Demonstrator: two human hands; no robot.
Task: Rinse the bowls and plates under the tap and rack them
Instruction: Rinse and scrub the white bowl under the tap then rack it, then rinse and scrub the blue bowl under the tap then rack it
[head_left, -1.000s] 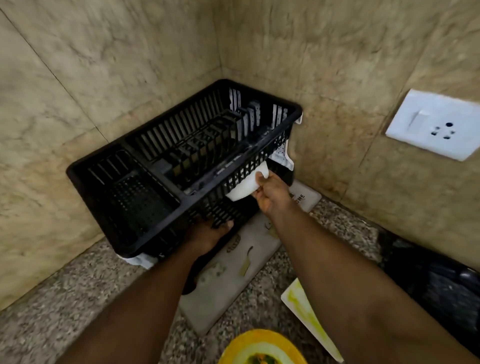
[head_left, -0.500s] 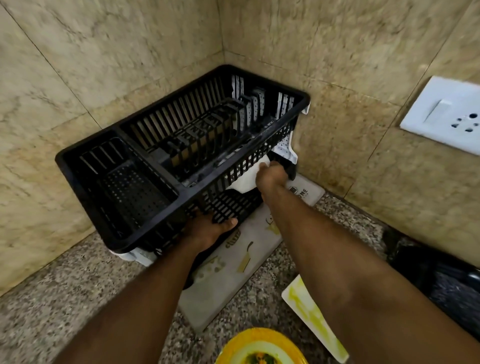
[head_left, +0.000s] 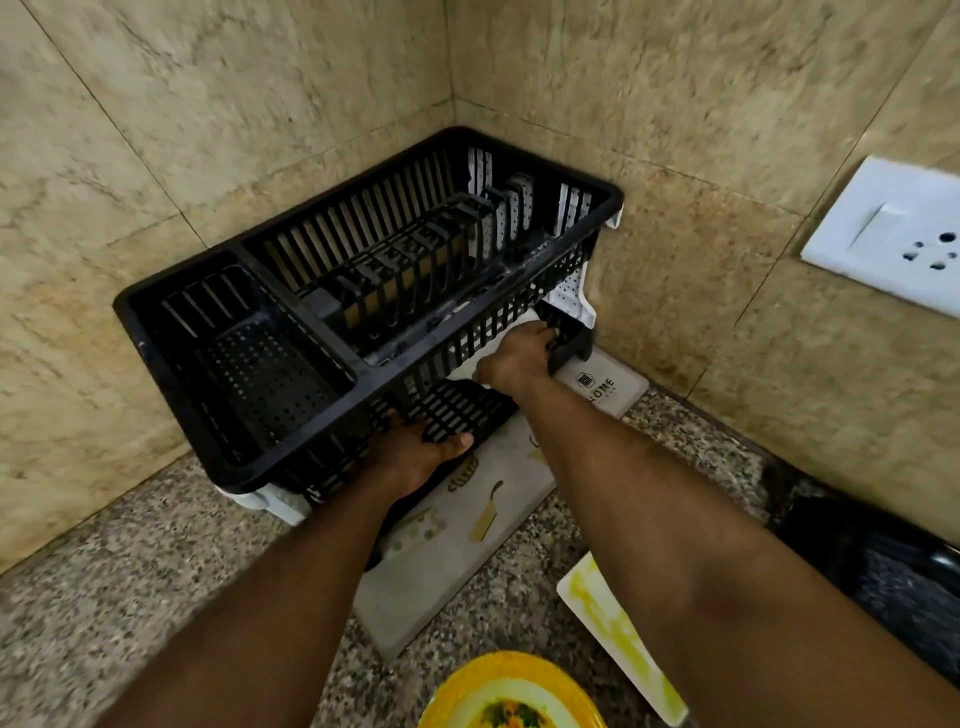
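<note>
A black plastic dish rack (head_left: 322, 332) stands empty in the wall corner, tilted up with its open top towards me. A white drip tray (head_left: 574, 304) shows beneath it at the right end and at the front left corner. My left hand (head_left: 415, 454) grips the rack's lower front wall from underneath. At the rack's lower right end, my right hand (head_left: 519, 358) is curled around the tray's white edge. A yellow-rimmed plate (head_left: 511, 693) with food residue sits at the bottom edge of the view. A white rectangular plate (head_left: 618, 634) smeared yellow lies under my right forearm.
A grey printed drying mat (head_left: 467, 535) lies on the speckled granite counter (head_left: 130, 597) under the rack. Tiled walls close in behind and to the right. A white switch socket (head_left: 893, 239) is on the right wall. A dark object (head_left: 883, 566) sits at the right.
The rack has tipped a little further and shifted towards the corner. My right hand has slid right along the rack's lower edge, covering most of the white piece it held.
</note>
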